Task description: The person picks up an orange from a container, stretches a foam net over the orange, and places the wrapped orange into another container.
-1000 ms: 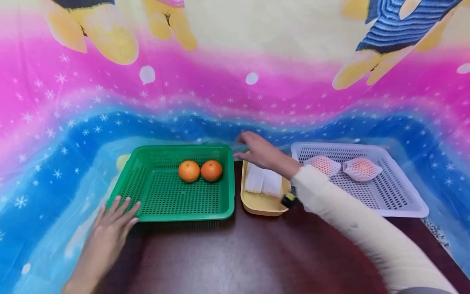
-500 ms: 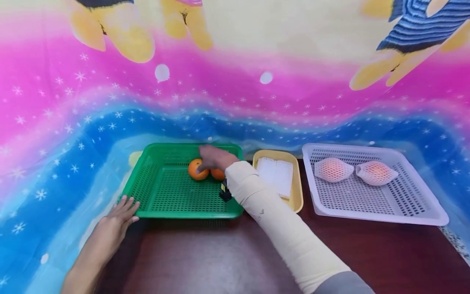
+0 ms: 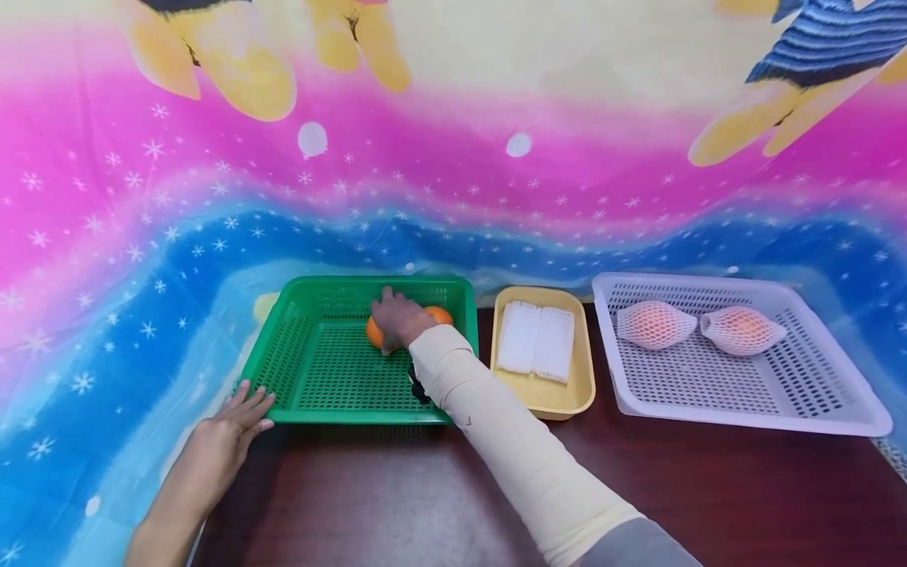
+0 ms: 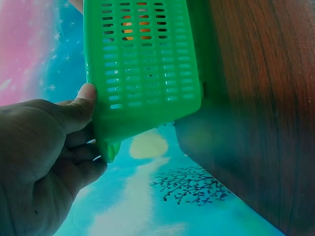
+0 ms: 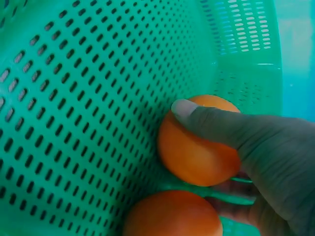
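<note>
My right hand [image 3: 398, 316] is inside the green basket [image 3: 368, 413] and grips the left one of two oranges [image 5: 199, 157]. In the right wrist view its thumb lies across the orange's top while the fingers reach round the far side. The other orange [image 5: 172, 216] sits close beside it on the perforated basket floor, partly covered by the hand in the head view. At the basket's front left corner, my left hand [image 3: 223, 441] holds the rim, thumb on the outer wall and fingers bent beneath the edge in the left wrist view.
A yellow tray [image 3: 553, 405] with folded white foam net sleeves [image 3: 536, 339] stands right of the green basket. Farther right, a lavender basket [image 3: 708, 413] bears two net-wrapped fruits [image 3: 655, 324]. A patterned cloth [image 3: 453, 157] hangs behind the dark wooden table [image 3: 340, 504].
My right hand has moved left from above the yellow tray into the green basket and taken hold of the left orange. The left hand stays at the basket's corner.
</note>
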`<state>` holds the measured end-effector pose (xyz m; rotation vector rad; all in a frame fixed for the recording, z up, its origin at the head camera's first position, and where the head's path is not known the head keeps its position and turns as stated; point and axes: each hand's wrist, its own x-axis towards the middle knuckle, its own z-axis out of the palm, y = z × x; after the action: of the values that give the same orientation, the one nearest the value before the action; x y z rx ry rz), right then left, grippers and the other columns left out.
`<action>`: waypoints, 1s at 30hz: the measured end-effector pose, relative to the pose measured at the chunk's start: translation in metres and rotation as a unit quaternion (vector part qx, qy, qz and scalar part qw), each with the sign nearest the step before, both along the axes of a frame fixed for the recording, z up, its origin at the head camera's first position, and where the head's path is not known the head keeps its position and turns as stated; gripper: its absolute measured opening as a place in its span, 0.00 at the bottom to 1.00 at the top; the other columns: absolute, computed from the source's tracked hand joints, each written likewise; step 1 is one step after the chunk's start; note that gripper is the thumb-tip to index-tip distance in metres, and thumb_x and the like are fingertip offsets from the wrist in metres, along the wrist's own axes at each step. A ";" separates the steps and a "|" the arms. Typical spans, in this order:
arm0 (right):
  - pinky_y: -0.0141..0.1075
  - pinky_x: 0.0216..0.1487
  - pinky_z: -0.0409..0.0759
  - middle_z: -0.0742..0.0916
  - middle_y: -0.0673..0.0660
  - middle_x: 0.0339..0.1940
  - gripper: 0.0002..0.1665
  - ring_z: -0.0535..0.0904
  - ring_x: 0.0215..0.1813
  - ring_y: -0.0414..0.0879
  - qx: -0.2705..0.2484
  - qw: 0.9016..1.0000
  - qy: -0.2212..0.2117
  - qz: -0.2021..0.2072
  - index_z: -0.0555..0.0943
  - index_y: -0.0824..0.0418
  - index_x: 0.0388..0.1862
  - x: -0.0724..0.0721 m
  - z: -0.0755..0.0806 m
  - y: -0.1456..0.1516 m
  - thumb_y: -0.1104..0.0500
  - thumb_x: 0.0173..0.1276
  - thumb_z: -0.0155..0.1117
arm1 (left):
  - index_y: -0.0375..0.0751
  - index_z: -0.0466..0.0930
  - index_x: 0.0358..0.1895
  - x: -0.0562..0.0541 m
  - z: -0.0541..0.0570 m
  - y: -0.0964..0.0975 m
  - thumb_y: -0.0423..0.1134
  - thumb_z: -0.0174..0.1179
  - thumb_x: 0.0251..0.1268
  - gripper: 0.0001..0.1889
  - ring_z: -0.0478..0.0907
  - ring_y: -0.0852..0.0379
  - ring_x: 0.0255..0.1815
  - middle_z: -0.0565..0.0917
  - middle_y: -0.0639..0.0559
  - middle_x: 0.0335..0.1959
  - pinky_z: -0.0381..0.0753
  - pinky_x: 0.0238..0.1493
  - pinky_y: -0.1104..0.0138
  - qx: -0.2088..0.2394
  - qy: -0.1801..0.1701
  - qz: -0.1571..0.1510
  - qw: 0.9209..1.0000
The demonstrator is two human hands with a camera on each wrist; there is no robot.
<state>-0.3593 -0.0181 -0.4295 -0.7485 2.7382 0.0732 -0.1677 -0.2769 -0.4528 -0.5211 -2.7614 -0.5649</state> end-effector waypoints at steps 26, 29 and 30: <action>0.41 0.58 0.82 0.78 0.54 0.70 0.51 0.76 0.64 0.49 -0.173 0.982 -0.039 0.071 0.67 0.55 0.78 -0.006 -0.011 -0.002 0.54 0.58 0.82 | 0.27 0.81 0.61 0.001 0.006 0.004 0.26 0.68 0.61 0.22 0.69 0.21 0.67 0.79 0.25 0.62 0.77 0.55 0.34 0.004 -0.010 0.007 1.000; 0.40 0.56 0.82 0.80 0.53 0.66 0.50 0.78 0.60 0.47 -0.219 0.972 -0.042 0.078 0.68 0.53 0.76 -0.011 -0.003 0.005 0.51 0.57 0.82 | 0.27 0.81 0.61 0.002 0.006 0.004 0.26 0.68 0.62 0.22 0.68 0.21 0.68 0.79 0.25 0.62 0.76 0.56 0.33 0.005 -0.016 0.007 1.000; 0.40 0.56 0.82 0.80 0.52 0.66 0.50 0.78 0.60 0.46 -0.236 0.967 -0.047 0.080 0.68 0.53 0.76 -0.013 0.002 0.008 0.51 0.57 0.82 | 0.27 0.80 0.61 0.002 0.006 0.004 0.26 0.68 0.62 0.22 0.68 0.21 0.68 0.79 0.25 0.62 0.75 0.57 0.33 0.005 -0.019 0.007 1.000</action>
<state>-0.3719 -0.0102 -0.4277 -1.0622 2.6197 -0.5835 -0.1658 -0.2732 -0.4471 -0.4930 -2.7940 -0.5898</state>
